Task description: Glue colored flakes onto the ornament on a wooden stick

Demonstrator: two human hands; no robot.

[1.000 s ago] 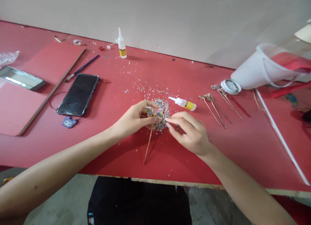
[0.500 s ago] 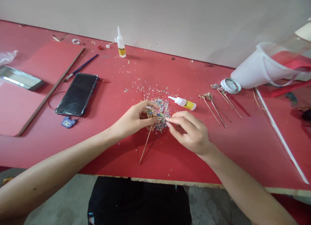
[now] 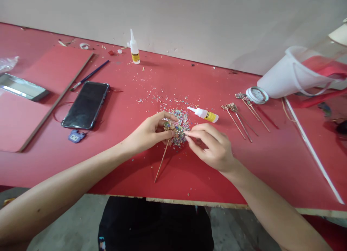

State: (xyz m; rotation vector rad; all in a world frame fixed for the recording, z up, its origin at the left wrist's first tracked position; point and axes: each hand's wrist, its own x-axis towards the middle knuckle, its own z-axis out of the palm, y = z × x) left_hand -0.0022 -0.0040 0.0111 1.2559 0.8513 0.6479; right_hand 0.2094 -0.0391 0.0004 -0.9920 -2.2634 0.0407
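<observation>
As the head view shows it, my left hand point(image 3: 151, 132) has its grip clenched on the decorated head of a hairpin point(image 3: 163, 160), thumb below and fingers arched over. The pin's thin metal stem slants down toward 7 o'clock. I cannot tell whether its tip rests on the red bench point(image 3: 271, 153) or hangs just above it. The decorated head sits over the near edge of a pile of coloured chips point(image 3: 183, 117) at bench centre.

My right hand point(image 3: 214, 148) comes in from 4 o'clock. Its thumb and forefinger are pinched together, touching the right edge of the pin's head. Whether a chip sits between them is too small to tell.

Around the pile:
- 2 o'clock: 1 glue bottle point(image 3: 205, 115) on its side, nozzle toward the chips.
- 3 o'clock: several finished pins point(image 3: 238, 118) lying side by side, then a round tin point(image 3: 257, 95) and a tipped white container point(image 3: 284, 79).
- 9 o'clock: a phone point(image 3: 86, 104) face up, with a small blue object point(image 3: 73, 136) just beside its near corner and a brush point(image 3: 90, 76) beyond it.
- 11 o'clock: a second glue bottle point(image 3: 134, 49) upright, near the wall.
</observation>
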